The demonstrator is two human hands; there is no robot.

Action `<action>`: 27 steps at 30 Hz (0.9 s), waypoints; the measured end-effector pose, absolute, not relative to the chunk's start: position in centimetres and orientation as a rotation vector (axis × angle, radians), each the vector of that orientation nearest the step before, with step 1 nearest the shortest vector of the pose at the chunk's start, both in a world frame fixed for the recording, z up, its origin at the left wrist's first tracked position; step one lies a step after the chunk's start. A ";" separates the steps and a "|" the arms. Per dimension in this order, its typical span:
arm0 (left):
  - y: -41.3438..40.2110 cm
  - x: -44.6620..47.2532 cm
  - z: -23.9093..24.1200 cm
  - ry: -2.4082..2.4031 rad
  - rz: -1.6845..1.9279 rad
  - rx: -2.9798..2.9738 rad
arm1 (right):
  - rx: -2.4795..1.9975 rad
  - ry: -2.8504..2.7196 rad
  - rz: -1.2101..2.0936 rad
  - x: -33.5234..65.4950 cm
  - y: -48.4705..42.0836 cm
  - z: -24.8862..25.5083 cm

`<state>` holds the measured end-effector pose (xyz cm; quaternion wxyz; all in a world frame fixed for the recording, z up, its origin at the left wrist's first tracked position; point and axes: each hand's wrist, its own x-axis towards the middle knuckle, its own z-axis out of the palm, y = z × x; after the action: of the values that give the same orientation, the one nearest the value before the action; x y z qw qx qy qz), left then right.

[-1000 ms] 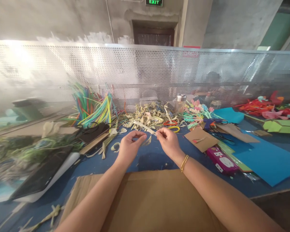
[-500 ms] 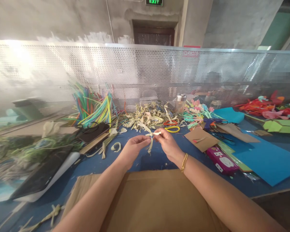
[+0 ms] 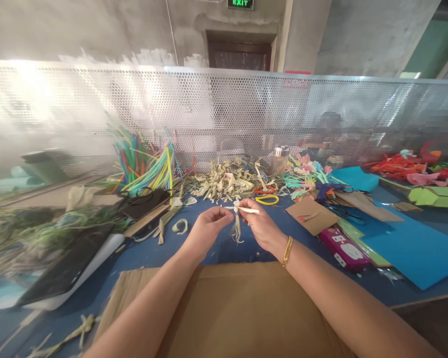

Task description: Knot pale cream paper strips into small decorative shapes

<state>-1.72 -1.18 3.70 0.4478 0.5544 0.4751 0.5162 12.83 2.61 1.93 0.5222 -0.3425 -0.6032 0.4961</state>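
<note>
Between my two hands is a small knotted piece of pale, husk-like strips, its loose ends hanging down above the blue table. My right hand pinches it by the knot, and a flat whitish end sticks out to the right across the fingers. From the other side, my left hand closes thumb and forefinger at the knot's left edge; the exact contact is partly hidden. Beyond the hands lies a heap of similar pale knotted pieces. Scissors with yellow handles rest just behind my right hand.
Brown cardboard lies under my forearms. Colourful stems stand back left, near a dark phone-like slab. At right are a purple box, blue sheets and pastel flowers. A perforated metal screen closes off the back.
The knotted piece has turned in my fingers: its loose ends now hang lower and more spread, and the whitish end points further right. My right hand has shifted slightly right and down.
</note>
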 end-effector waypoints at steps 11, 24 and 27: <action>-1.7 -1.4 4.3 1.145 1.195 1.394 | -0.831 -1.456 1.077 12.8 2.7 1.6; -0.8 -2.0 3.3 1.135 1.305 1.352 | -0.870 -1.377 1.037 13.1 2.7 1.8; -0.8 -2.1 3.3 1.148 1.334 1.341 | -0.874 -1.339 1.038 13.0 2.6 2.1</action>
<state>-2.10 -0.82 3.28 0.4480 0.5418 0.4639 0.5391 13.02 2.58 2.09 0.5791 -0.3737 -0.5726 0.4440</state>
